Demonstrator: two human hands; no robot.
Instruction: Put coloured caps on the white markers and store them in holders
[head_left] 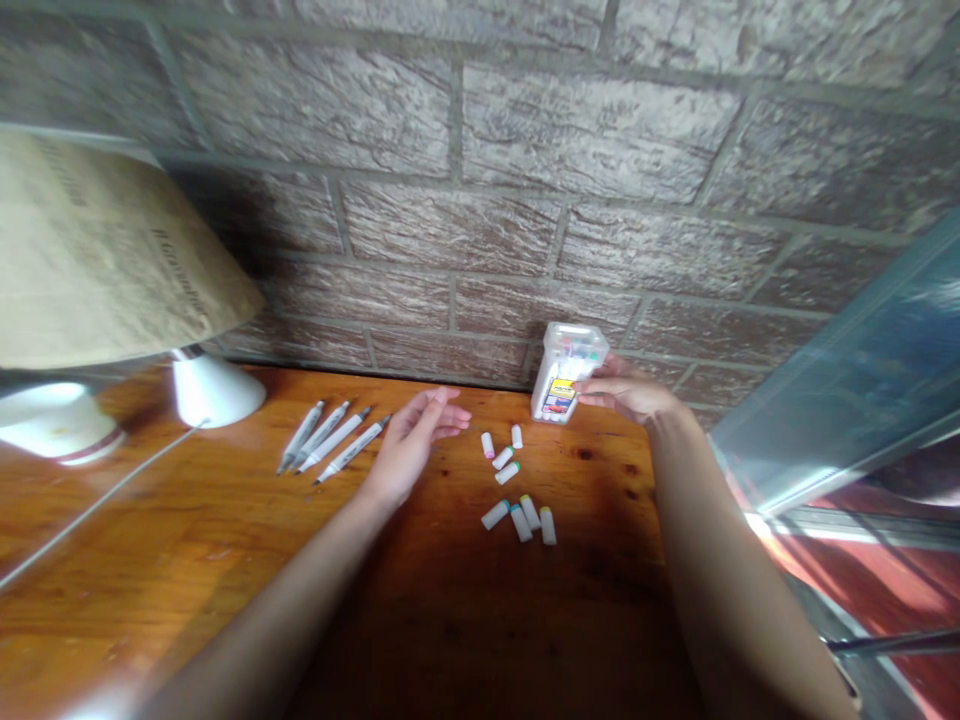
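My right hand (626, 390) grips the right side of a clear plastic marker case (557, 375), which stands near the wall with several markers inside and a yellow label on its front. My left hand (420, 430) is over the wooden table, fingers loosely spread with nothing in them. Left of it, several uncapped markers (337, 440) lie side by side at a slant. Between the hands and nearer to me, white marker caps with coloured ends are scattered in two groups, a farther one (507, 473) and a nearer one (520, 522).
A table lamp (217, 390) with a beige shade stands at the left, its white cord (105, 503) running over the wooden table (247, 540). Beside it is a white cup-like object (60, 425). A brick wall (450, 230) closes off the back; a glass panel (847, 370) is at the right.
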